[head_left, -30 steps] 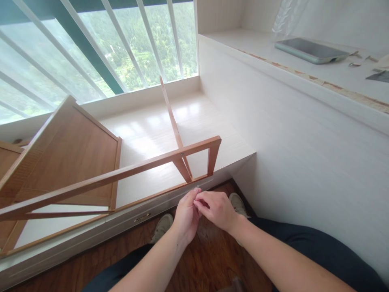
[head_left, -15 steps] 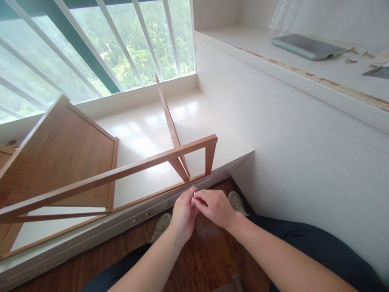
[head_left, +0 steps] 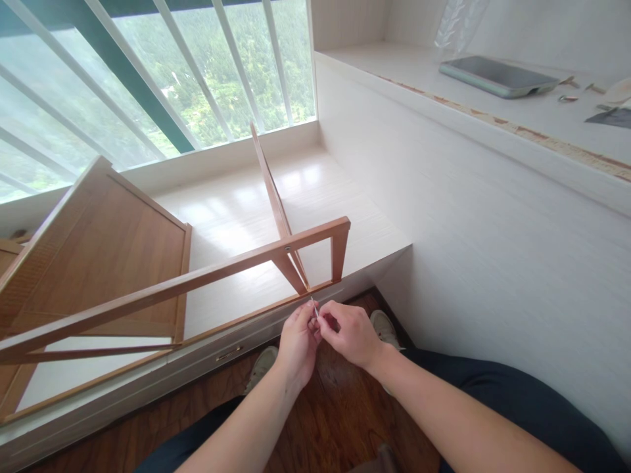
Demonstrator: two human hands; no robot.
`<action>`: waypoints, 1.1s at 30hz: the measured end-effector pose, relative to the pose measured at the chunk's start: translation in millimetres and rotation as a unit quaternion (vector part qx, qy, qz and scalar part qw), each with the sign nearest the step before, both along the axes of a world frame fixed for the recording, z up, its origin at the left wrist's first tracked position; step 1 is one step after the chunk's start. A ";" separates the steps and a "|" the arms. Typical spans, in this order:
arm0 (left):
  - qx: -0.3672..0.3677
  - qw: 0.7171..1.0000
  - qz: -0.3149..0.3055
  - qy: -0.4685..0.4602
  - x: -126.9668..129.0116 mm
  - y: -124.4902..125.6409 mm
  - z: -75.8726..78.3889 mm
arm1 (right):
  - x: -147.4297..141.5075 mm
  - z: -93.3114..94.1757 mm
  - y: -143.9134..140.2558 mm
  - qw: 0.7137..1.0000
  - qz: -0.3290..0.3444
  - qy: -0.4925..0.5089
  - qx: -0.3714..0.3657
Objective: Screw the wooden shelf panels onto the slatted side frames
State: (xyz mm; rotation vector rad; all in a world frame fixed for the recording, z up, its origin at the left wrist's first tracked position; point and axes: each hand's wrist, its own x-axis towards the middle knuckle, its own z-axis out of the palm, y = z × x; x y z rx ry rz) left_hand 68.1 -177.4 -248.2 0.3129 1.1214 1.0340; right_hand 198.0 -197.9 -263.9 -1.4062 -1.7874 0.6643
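Close together, just below the near corner of a brown wooden frame [head_left: 221, 268], are my left hand [head_left: 300, 338] and my right hand [head_left: 352, 334]. A thin, shiny metal rod [head_left: 315, 306] sticks up between the fingertips. My right thumb and forefinger pinch its lower part, while my left fingers curl round it from the other side. Its exact kind is too small to make out, and its lower end is hidden. The frame stands on a pale ledge, with a round metal fastener [head_left: 288, 249] in its top bar.
A wooden panel [head_left: 113, 243] leans on the ledge [head_left: 217, 217] at left. On the white shelf at upper right lie a phone [head_left: 497, 75], several small bolts [head_left: 568, 98] and a clear plastic bag [head_left: 461, 26]. A barred window is behind. Dark wood floor [head_left: 325, 420] lies below.
The metal rod has tilted, its top leaning further left. My right fingers have shifted slightly up and right along it. The frame and panel stay as they were.
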 end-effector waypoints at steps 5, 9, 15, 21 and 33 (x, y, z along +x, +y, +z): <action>0.007 1.000 0.005 0.010 1.8 3.0 -4.7 | -8.5 -1.9 -0.1 0.991 -0.021 0.096 -0.094; 0.031 0.999 -0.008 0.019 3.3 6.5 -7.8 | -18.2 -10.3 1.3 0.974 -0.036 0.160 -0.158; 0.026 0.999 0.001 0.038 4.9 10.1 -9.5 | -16.3 -8.7 2.0 0.972 -0.058 0.154 -0.167; 0.013 0.999 0.004 0.051 6.4 11.6 -7.0 | -18.0 -4.8 -3.7 0.989 -0.022 0.077 -0.121; -0.024 0.999 0.025 0.024 4.1 13.6 -3.4 | -10.0 0.6 -7.3 0.984 0.055 -0.167 -0.028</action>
